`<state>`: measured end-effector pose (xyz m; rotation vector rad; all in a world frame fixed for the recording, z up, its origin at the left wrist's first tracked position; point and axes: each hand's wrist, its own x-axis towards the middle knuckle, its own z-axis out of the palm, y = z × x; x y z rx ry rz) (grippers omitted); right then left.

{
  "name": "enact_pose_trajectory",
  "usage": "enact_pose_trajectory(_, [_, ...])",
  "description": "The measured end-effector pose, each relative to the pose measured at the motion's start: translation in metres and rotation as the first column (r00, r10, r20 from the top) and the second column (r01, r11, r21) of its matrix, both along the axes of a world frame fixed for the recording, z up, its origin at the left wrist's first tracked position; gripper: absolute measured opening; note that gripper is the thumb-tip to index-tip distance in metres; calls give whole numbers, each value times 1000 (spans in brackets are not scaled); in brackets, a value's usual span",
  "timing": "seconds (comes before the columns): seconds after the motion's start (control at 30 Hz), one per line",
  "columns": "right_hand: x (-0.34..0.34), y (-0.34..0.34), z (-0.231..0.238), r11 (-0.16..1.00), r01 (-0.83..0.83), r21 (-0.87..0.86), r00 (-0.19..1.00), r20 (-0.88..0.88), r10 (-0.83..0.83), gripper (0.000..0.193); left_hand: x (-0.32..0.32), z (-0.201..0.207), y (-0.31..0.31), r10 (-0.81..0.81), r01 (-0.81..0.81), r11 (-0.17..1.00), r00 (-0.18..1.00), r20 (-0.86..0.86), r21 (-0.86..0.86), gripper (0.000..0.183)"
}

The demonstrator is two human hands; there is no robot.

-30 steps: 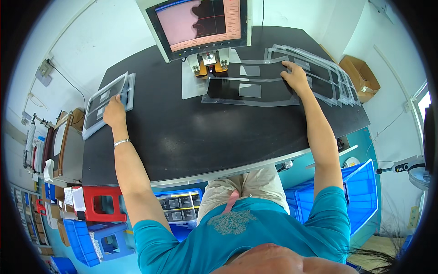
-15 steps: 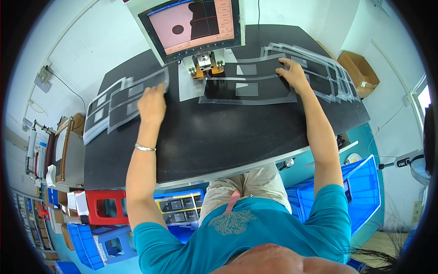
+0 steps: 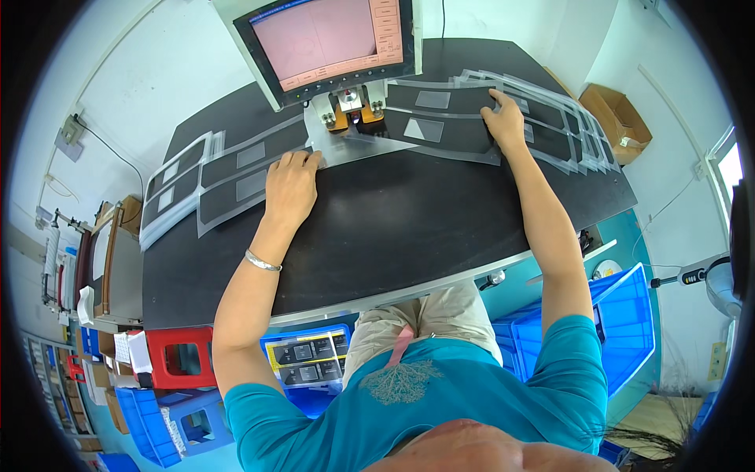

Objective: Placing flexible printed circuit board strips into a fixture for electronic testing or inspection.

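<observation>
My left hand (image 3: 292, 187) is closed at the right edge of a black sheet with clear margins and small rectangular windows (image 3: 224, 177). This sheet reaches from the left stack to the pale metal plate (image 3: 368, 148) under the machine head (image 3: 351, 110). At the right, my right hand (image 3: 506, 124) pinches the right edge of a similar black sheet (image 3: 464, 134), its fingertips partly hidden against the dark film. That sheet's left end lies by the head, which has orange parts on both sides. Above them, the monitor (image 3: 322, 39) shows a mostly plain pink picture.
Stacked sheets lie at the table's left (image 3: 163, 193) and right (image 3: 578, 130). A cardboard box (image 3: 617, 122) stands beyond the right edge. Below the black table (image 3: 393, 236) are blue bins (image 3: 621, 330), a red stool (image 3: 157, 358) and a blue-framed tray (image 3: 307, 358).
My left hand has come right and nearer, its sheet shifting right toward the plate. The right-hand sheet has slid right, away from the head. The dark shapes have left the monitor picture.
</observation>
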<state>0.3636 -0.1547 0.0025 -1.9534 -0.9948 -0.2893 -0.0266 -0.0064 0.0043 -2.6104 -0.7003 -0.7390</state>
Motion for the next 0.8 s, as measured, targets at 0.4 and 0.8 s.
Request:
enact_pose_trajectory(0.4, [5, -1, -1, 992, -42, 119, 975, -212, 66, 51, 0, 1, -7, -8, 11, 992, 1000, 20, -128, 23])
enact_pose_trajectory(0.8, [21, -22, 13, 985, -89, -150, 970, 213, 120, 50, 12, 12, -43, -132, 131, 984, 991, -7, -120, 27])
